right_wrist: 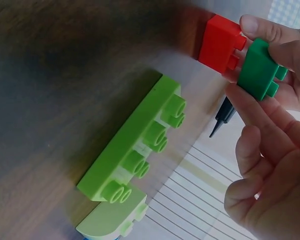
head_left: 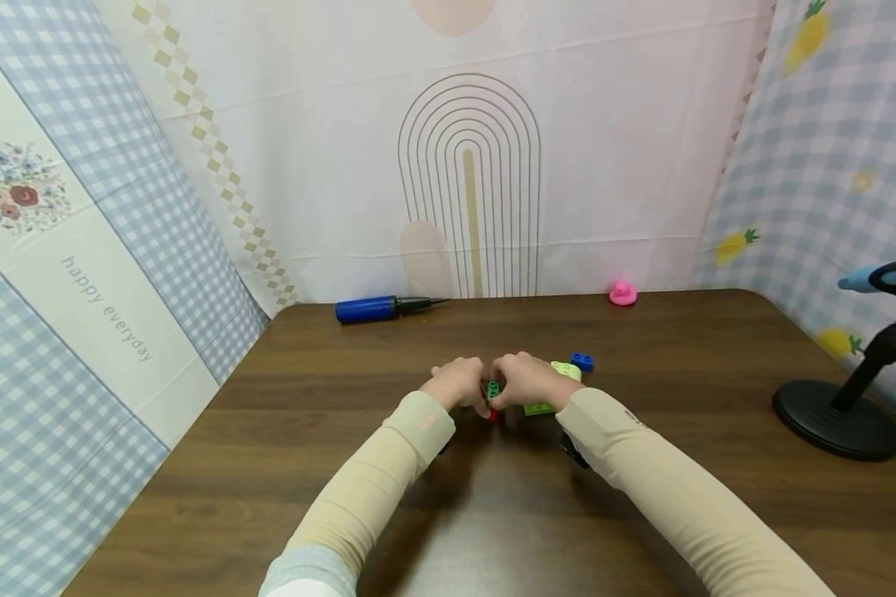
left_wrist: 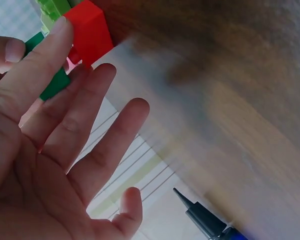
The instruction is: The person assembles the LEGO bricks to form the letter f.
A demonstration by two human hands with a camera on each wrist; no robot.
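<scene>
while nr ea. other, hands [head_left: 459, 381] [head_left: 528, 380] in pinch: red brick [right_wrist: 219, 44], green brick [right_wrist: 256, 70]

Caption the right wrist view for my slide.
Right hand pinching a green toy brick at the studded side of a red toy brick, with a lime-green toy brick nearby.

The green block [right_wrist: 254, 70] and red block [right_wrist: 219, 45] I pinched looked smooth plastic, the tabletop [head_left: 538, 531] softly glossy wood, my sleeves [head_left: 362, 497] matt cloth.
</scene>
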